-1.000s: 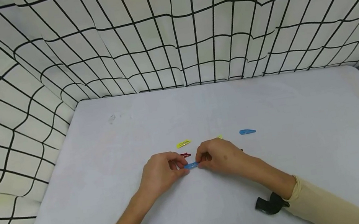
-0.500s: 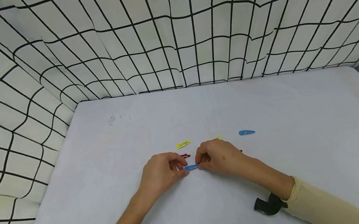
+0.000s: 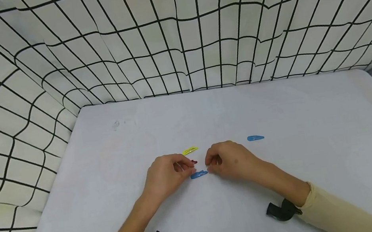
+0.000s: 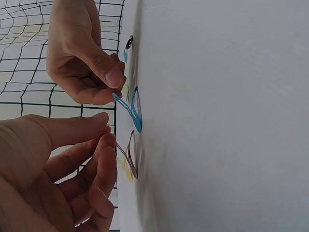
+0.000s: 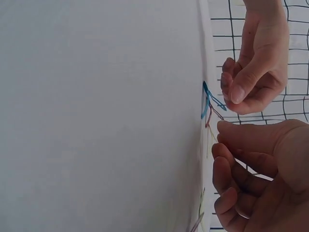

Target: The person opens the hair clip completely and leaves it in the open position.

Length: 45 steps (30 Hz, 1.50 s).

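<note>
A blue snap hair clip [image 3: 199, 174] lies on the white table between the hands. Its two halves stand spread apart in the left wrist view. My left hand [image 3: 169, 174] hovers by its left end, thumb and index fingertips close together with nothing between them. Off its right end is my right hand [image 3: 234, 161], fingers loosely bent and holding nothing. Just beyond the left fingertips a dark red hair clip [image 3: 194, 162] shows, partly hidden by that hand. Farther back lies a yellow hair clip [image 3: 190, 150].
Another blue hair clip [image 3: 256, 137] lies behind the right hand. The right wrist view shows a purplish clip [image 5: 197, 222] and a greenish one [image 5: 202, 199] low in the picture. A black grid-patterned white wall [image 3: 195, 58] borders the table's back and sides.
Both hands held the blue hair clip by its ends earlier; now they have let go of it. The left fingertips have lifted slightly away, and the right hand has shifted a little to the right.
</note>
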### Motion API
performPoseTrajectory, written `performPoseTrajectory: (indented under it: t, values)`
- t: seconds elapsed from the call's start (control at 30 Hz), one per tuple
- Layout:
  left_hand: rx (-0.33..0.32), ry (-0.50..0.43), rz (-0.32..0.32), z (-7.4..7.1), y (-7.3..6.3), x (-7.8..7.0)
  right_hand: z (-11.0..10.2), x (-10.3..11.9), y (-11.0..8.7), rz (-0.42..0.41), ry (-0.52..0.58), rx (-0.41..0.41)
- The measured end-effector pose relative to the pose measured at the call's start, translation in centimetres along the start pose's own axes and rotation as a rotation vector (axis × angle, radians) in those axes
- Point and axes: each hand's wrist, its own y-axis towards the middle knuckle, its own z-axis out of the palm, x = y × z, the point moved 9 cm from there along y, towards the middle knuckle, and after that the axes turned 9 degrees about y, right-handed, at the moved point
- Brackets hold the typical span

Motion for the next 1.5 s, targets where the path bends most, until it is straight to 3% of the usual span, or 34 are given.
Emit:
performPoseTrajectory:
  t: [0.4,0.67,0.9,1.17,1.5]
  values:
    - [-0.039,0.021,-0.011,-0.3,1.0,-1.0,-2.0,-0.4,-0.1,-0.041,0.008,-0.079]
    - [-0.071,0.002,0.015,-0.5,1.8,-1.8,-3.5,-0.7,-0.1,-0.061,0.015,-0.122]
    - [-0.073,0.004,0.052,-0.1,2.7,-3.3,-4.3,-1.6,-0.1,0.006,0.043,-0.141]
    - [-0.097,0.026,0.048,0.1,3.4,-3.7,-5.4,-2.2,0.0,0.013,0.020,-0.200]
    - [-0.068,0.012,0.061,0.8,4.1,-4.6,-6.7,-3.5,0.0,0.053,0.005,-0.246]
